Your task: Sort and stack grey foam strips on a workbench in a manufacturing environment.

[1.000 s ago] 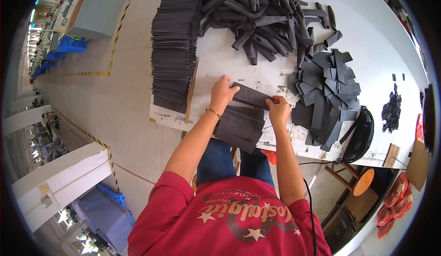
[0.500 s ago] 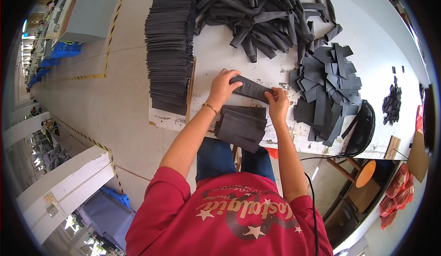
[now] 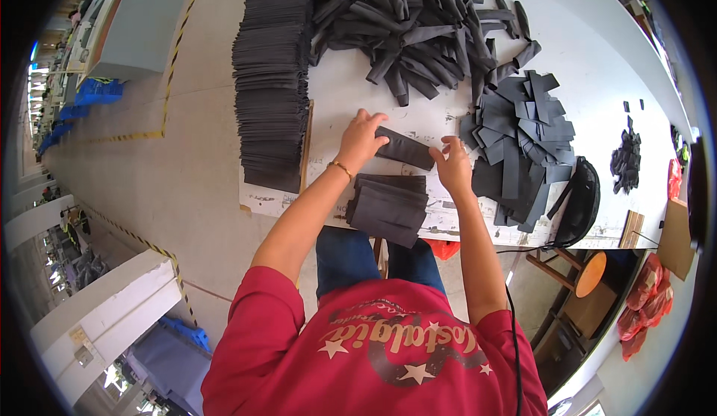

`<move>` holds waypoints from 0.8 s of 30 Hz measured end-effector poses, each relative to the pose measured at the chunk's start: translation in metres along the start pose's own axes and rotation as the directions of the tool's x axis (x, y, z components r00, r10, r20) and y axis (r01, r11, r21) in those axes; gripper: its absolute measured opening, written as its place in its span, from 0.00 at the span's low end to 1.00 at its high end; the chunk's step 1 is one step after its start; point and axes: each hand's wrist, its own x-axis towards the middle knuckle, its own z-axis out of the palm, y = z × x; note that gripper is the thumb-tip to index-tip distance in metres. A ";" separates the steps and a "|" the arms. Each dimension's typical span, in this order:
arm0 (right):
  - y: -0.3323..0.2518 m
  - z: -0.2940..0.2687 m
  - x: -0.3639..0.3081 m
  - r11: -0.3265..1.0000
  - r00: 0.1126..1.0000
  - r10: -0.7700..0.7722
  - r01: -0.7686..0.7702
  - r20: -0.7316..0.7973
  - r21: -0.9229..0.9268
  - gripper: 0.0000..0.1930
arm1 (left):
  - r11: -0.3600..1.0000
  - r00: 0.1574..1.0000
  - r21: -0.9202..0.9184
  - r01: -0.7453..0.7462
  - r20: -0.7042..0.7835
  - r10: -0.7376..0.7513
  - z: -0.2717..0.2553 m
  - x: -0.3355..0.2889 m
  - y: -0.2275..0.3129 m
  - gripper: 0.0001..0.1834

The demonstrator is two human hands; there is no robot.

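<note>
A flat black fabric strip lies slantwise on the white table between my two hands. My left hand is at its left end, thumb against the cloth and fingers apart. Just off the right end is my right hand, thumb and forefinger spread with nothing between them. Directly below the strip, at the table's near edge, sits a small fanned stack of black fabric pieces. To the right spreads a loose heap of flat black pieces.
A long, tightly packed row of folded black pieces runs along the table's left side. Rolled black fabric tubes pile up at the far side. A black pouch with a cable lies at right, near small black scraps and a wooden stool.
Both hands have loosened from the strip, which now lies flat. The right thumb and forefinger have come off its right end. The whole view has shifted slightly.
</note>
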 end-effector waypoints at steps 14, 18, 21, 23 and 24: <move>-0.009 0.034 0.010 0.956 0.963 -0.266 0.259 0.037 0.136 0.04 | 0.710 0.804 -0.500 0.496 0.574 -0.158 0.012 0.025 0.008 0.13; -0.007 0.019 0.002 0.928 0.968 -0.234 0.195 0.092 0.317 0.06 | 0.731 0.846 -0.544 0.411 0.527 -0.084 0.014 0.014 0.005 0.12; 0.015 -0.034 -0.001 0.911 0.992 -0.082 0.116 -0.101 0.396 0.07 | 0.633 0.847 -0.605 0.484 0.506 -0.164 -0.010 0.029 0.021 0.11; 0.042 -0.073 0.002 0.966 0.922 0.024 0.078 -0.387 0.246 0.06 | 0.599 0.889 -0.666 0.445 0.408 -0.208 -0.016 0.052 0.021 0.09; 0.055 -0.088 0.002 0.980 0.872 0.065 0.037 -0.485 0.197 0.06 | 0.572 0.940 -0.760 0.309 0.154 -0.305 -0.016 0.063 0.020 0.08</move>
